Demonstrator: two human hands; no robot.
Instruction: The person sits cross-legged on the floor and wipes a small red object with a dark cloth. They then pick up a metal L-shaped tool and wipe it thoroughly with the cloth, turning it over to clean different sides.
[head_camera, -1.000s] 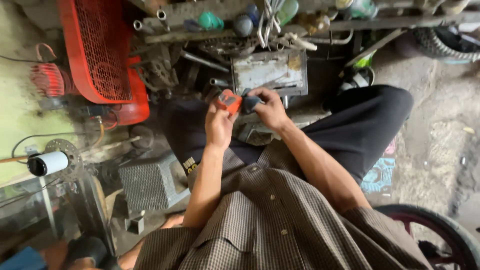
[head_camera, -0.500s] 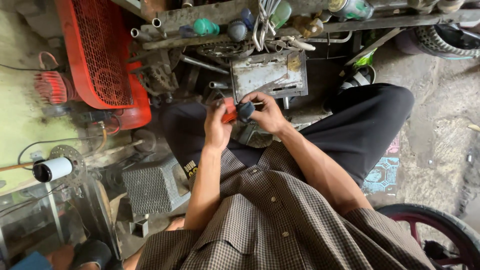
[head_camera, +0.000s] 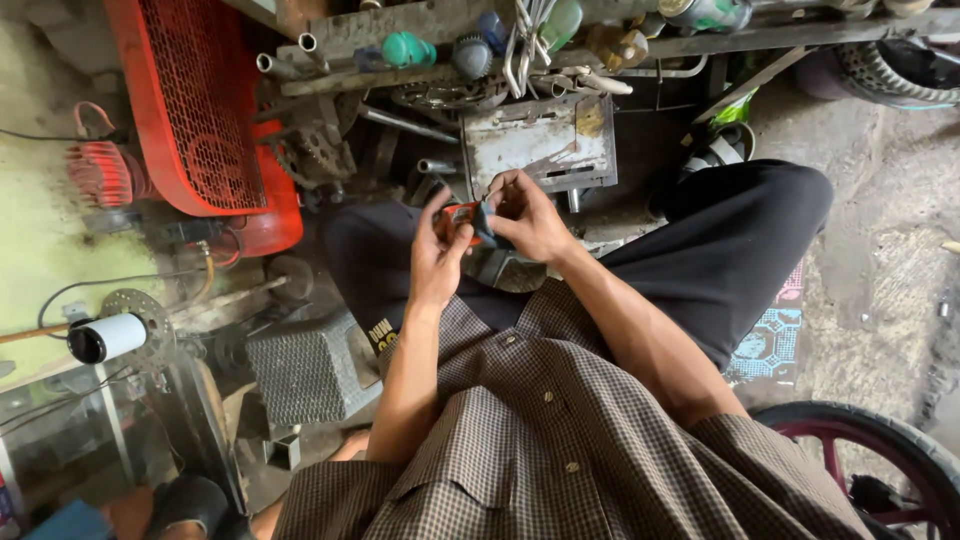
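- Left hand (head_camera: 437, 250) and right hand (head_camera: 528, 215) meet at upper centre of the frame, above the lap.
- Both are closed around a small orange-red and dark part (head_camera: 470, 218); the left's fingers wrap it from the left, the right's fingertips pinch its right end. Can't tell what the part is, it's mostly covered.
- Part sits between the two hands, just in front of a worn grey metal box (head_camera: 540, 145).
- Below the hands: black trousers (head_camera: 740, 240), right knee toward upper right; checked shirt (head_camera: 560, 450) fills bottom centre.
- Upper left: red mesh guard (head_camera: 195, 105) over a red tank (head_camera: 270, 205).
- Top edge: cluttered shelf (head_camera: 700, 42) with screwdriver handles, one green (head_camera: 408, 48), and short metal pipes (head_camera: 285, 58).
- Left edge, mid height: white and black cylinder (head_camera: 108, 337) beside a perforated metal disc (head_camera: 135, 305).
- Lower left of centre: grey ribbed metal block (head_camera: 305, 372) on the floor.
- Bottom right corner: tyre on a dark red rim (head_camera: 860, 450).
- Top right corner: another tyre (head_camera: 900, 70), partly cut off.
- Floor at right: bare dirty concrete (head_camera: 890, 280).
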